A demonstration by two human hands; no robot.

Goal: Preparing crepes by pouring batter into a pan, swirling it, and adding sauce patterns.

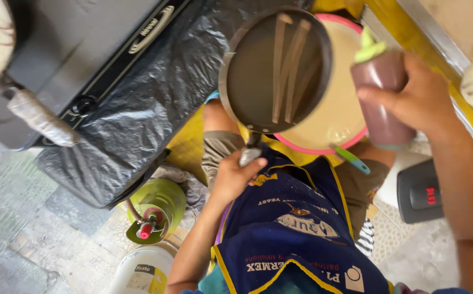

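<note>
At the far left, a dark grey stove (84,49) takes up the top corner, with a wrapped handle (41,118) sticking out from its lower edge and a round black knob (86,103) on its front. A crumpled black plastic sheet (149,109) is draped over the stove's right part and hangs down toward the tiled floor (24,218). Below the sheet stands a green gas cylinder (160,209) with a red valve on top, and just beneath it the rim of a white bucket (144,269) shows.

In the middle, the person's left hand (235,177) has its fingers (255,163) curled fully shut around the handle of a dark round frying pan (252,71). The pan is held up, tilted over the person's lap, and carries long pale brown strips (288,65) lying side by side on its surface. The pan overlaps and partly hides a pink-rimmed bowl of cream batter (340,109), which sits on the person's knees above a dark blue apron (296,234). A teal spoon handle (351,158) pokes out at the bowl's lower rim.

To the right, the right hand (419,100) holds a brownish squeeze bottle (380,92) with a light green cap, its fingers wrapped closed around the bottle's body, just beside the bowl's right edge. Below it on the floor lies a small dark device with red markings (421,193).
</note>
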